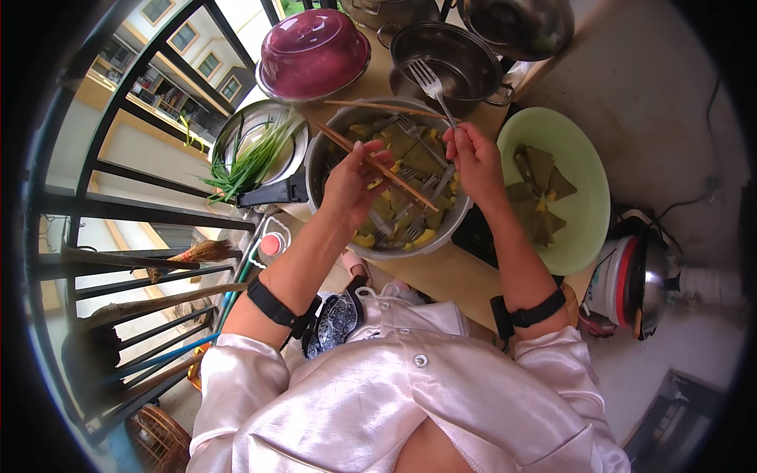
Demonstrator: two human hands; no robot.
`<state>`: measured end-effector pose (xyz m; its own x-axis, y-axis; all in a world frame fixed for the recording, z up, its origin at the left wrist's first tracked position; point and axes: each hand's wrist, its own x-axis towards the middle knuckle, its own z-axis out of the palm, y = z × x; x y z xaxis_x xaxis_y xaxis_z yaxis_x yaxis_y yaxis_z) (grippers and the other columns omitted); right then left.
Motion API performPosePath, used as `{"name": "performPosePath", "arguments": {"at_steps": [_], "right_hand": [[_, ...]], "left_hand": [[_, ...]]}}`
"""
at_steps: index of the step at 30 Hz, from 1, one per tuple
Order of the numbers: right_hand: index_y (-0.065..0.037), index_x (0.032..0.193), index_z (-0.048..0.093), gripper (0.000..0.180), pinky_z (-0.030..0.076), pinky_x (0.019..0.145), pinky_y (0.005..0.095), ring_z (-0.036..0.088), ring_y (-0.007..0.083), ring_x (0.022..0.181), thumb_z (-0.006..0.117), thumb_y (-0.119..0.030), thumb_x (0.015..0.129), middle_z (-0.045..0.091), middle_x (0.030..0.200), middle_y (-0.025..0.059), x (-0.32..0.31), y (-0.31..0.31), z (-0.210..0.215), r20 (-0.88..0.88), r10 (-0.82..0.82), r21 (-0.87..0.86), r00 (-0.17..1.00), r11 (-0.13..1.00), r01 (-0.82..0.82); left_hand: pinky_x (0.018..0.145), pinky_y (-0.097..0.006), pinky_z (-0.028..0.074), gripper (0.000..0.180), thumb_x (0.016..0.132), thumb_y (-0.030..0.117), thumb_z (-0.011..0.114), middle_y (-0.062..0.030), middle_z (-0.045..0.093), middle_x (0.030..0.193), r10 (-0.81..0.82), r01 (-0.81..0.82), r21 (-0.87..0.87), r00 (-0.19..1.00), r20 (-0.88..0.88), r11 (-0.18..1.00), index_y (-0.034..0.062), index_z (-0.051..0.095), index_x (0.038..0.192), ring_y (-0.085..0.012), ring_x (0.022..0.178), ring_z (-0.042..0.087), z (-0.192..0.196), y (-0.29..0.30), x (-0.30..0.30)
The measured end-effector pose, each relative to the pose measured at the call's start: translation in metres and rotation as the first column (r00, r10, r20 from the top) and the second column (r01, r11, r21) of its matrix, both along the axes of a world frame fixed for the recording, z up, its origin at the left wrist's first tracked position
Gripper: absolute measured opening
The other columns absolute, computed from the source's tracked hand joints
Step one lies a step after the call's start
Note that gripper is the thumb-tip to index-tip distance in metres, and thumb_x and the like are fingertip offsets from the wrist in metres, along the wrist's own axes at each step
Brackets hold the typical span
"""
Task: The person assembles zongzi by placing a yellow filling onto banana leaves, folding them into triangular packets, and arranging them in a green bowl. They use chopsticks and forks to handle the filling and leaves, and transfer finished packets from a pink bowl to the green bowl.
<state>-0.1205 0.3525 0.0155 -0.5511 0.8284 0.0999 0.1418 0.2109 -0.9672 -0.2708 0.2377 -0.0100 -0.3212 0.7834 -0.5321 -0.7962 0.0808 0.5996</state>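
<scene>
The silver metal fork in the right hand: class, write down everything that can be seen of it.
The silver metal fork has slim, parallel tines with narrow gaps, joined to a thin neck and handle. It looks shiny. The right hand pinches the handle between thumb and fingers, covering part of it. The tines point away from the person, slightly left, overlapping the round, dark metal pot in view.

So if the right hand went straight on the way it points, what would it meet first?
Probably the dark pot beyond the right hand; the fork it holds overlaps that pot in this view, though depth is unclear.
</scene>
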Motion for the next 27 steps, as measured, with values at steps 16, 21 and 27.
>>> {"name": "performPosePath", "arguments": {"at_steps": [16,21,27], "right_hand": [[-0.003,0.083,0.053,0.019,0.035,0.052,0.02,0.041,0.0057,0.055,0.041,-0.015,0.091,0.047,0.061,-0.0013,0.02,0.006,0.001,0.081,0.004,0.012,0.997,1.0,-0.005],[-0.002,0.082,0.053,0.019,0.038,0.055,0.0216,0.044,0.0071,0.056,0.041,-0.014,0.09,0.047,0.06,-0.0001,0.011,0.001,-0.009,0.071,0.099,-0.069,0.993,0.993,-0.094],[-0.002,0.082,0.053,0.02,0.036,0.054,0.0216,0.042,0.0066,0.055,0.041,-0.015,0.091,0.047,0.06,-0.0006,0.002,0.003,-0.006,0.072,0.132,0.0,0.989,0.991,-0.132]], "left_hand": [[0.04,-0.018,0.026,0.014,0.085,0.018,0.053,0.0043,0.042,0.061,-0.156,0.066,-0.145,0.594,-0.789,0.987,0.0069,0.048,0.091,-0.0035,0.047,0.035,0.024,-0.039,-0.097],[0.044,-0.019,0.03,0.006,0.086,0.01,0.048,0.0023,0.043,0.062,-0.109,-0.095,-0.201,0.583,-0.805,0.975,0.0043,0.047,0.087,-0.0049,0.051,0.038,-0.013,-0.058,-0.098],[0.053,-0.029,0.038,0.016,0.083,0.01,0.051,-0.0068,0.049,0.062,-0.176,-0.08,-0.203,0.257,-0.95,0.976,0.0013,0.047,0.096,-0.0167,0.056,0.047,-0.017,-0.036,-0.079]]}}
